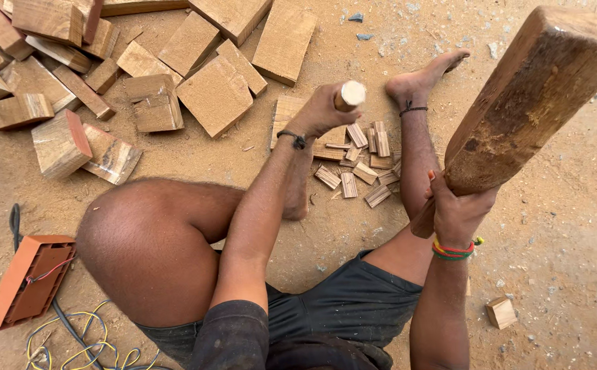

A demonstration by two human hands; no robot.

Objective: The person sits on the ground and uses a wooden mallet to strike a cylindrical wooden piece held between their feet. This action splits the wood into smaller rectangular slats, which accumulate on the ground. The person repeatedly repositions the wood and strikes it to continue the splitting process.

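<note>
I sit on sandy ground with my legs spread. My right hand (457,209) grips the handle of a big wooden mallet (531,96), raised high at the right. My left hand (322,109) is closed around a tool with a round pale wooden handle (350,94), held upright over a flat wooden board (286,113). Several small split wood pieces (360,168) lie on the ground between my feet. What the tool's lower end touches is hidden by my hand.
A heap of sawn wooden blocks (107,75) fills the upper left. An orange plastic case (28,277) with yellow and black cables (79,336) lies at lower left. One small wood cube (501,312) rests at lower right. My right foot (422,79) lies beside the pieces.
</note>
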